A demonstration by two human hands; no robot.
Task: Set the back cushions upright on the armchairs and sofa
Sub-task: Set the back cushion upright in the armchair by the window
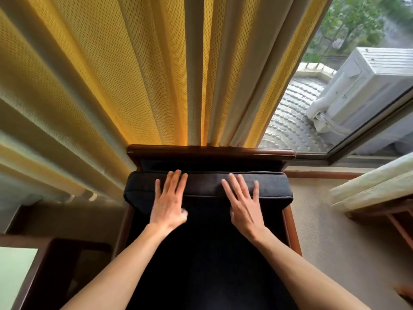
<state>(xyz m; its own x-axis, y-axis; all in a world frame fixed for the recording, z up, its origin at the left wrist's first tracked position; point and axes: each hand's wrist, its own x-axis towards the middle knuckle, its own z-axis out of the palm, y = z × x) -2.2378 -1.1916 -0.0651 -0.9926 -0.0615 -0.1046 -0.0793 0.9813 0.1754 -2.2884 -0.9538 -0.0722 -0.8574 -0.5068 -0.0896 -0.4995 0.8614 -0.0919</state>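
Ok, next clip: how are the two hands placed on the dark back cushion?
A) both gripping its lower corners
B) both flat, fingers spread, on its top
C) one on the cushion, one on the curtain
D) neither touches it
B: the left hand and right hand lie open, fingers spread, on the top of the dark back cushion.

Two bare forearms are showing, uncovered by any sleeve; the left hand [168,203] and right hand [244,205] are wearing no gloves.
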